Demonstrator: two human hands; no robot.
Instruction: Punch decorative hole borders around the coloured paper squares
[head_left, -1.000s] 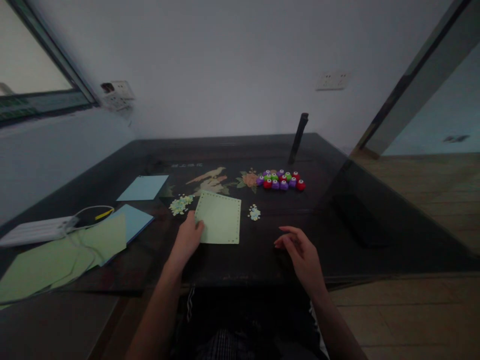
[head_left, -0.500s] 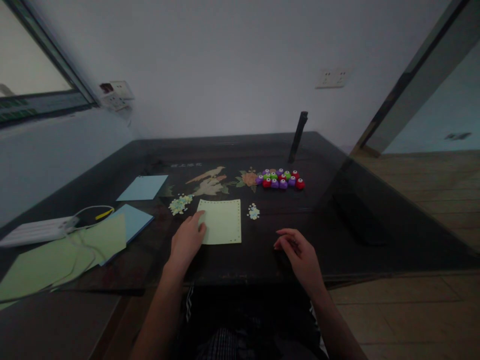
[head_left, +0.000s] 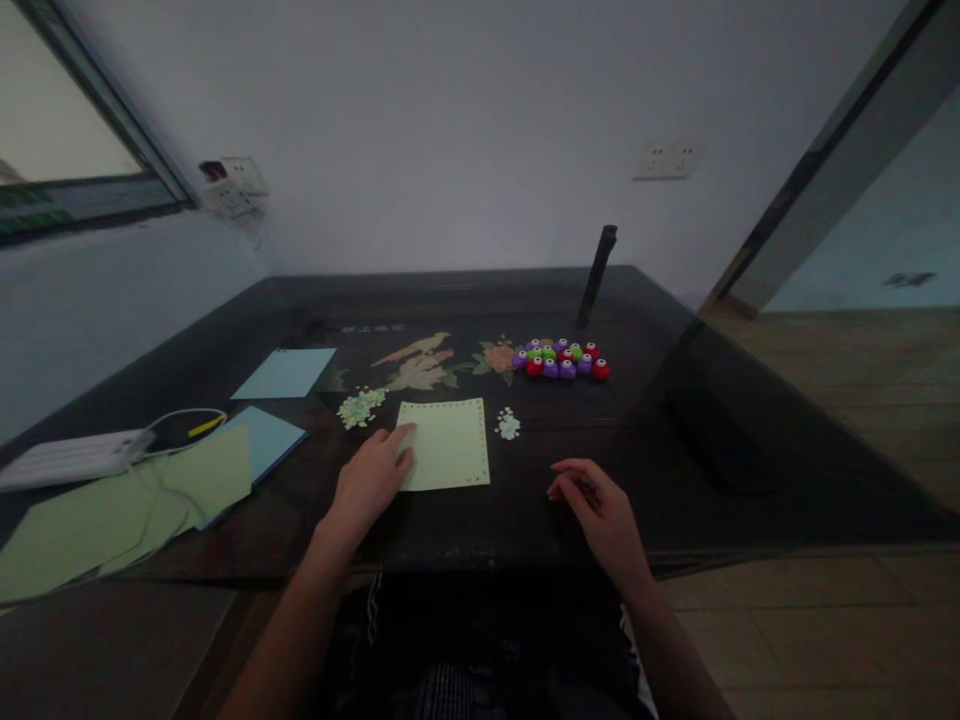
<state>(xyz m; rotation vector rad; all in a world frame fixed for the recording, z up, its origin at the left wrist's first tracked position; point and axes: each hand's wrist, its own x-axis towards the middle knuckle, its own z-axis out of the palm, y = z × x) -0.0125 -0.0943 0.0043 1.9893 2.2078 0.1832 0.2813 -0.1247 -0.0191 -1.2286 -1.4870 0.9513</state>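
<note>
A pale green sheet of paper (head_left: 448, 445) lies flat on the dark table, with a row of small marks, perhaps punched holes, along its top and right edges. My left hand (head_left: 373, 472) rests on the sheet's left edge, fingers stretched out over it and thumb slightly apart. To the right of the paper, my right hand (head_left: 596, 508) lies on the table, loosely curled with fingertips apart; nothing shows in it. Small pale blue and yellow bits sit in one pile (head_left: 361, 408) left of the sheet and a smaller pile (head_left: 508, 425) right of it.
Several small red, purple and green round objects with eye-like tops (head_left: 559, 358) stand behind. A black upright stick (head_left: 597, 275) rises at the back. Blue paper (head_left: 286, 373), more green sheets (head_left: 135, 505) and a white power strip (head_left: 75, 460) lie left; a dark flat object (head_left: 716, 440) lies right.
The green sheet has shifted slightly right and turned a little, its lower right corner moving outward. My left hand stays on its edge. My right hand has hardly moved.
</note>
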